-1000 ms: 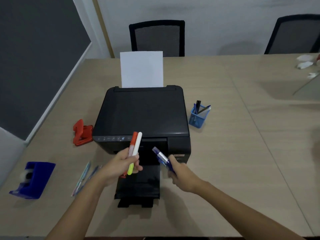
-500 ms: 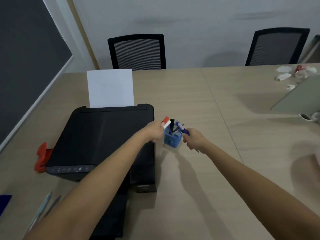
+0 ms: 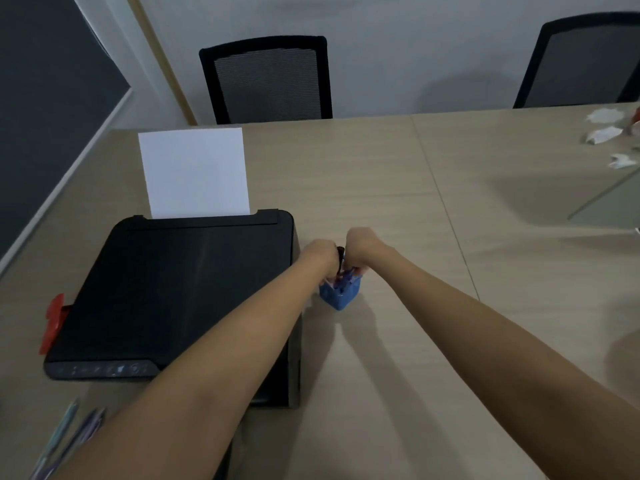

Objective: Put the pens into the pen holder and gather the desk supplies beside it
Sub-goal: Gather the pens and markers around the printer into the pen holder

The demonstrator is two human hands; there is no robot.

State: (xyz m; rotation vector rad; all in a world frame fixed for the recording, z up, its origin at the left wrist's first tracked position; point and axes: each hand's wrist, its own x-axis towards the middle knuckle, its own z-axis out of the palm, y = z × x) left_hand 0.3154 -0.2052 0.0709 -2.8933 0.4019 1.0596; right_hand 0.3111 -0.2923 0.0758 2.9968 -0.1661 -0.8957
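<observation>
Beside the black printer (image 3: 194,289), the blue pen holder (image 3: 339,296) takes pens as left hand (image 3: 320,252) and right hand (image 3: 360,242) close over its rim, grips unclear. Loose pens (image 3: 74,431) and red punch (image 3: 53,322) remain. Half a second ago, markers were above the rim.

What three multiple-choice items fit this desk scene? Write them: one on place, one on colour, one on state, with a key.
1. Where is the pen holder?
A. right of the printer
B. on the printer
C. on a chair

2. What colour is the pen holder?
A. red
B. blue
C. white

3. What sticks up from the back of the printer?
A. nothing
B. a book
C. a white sheet of paper

Key: 1 A, it stands on the desk by the printer's right side; 2 B, its walls are blue; 3 C, the sheet stands upright.
</observation>
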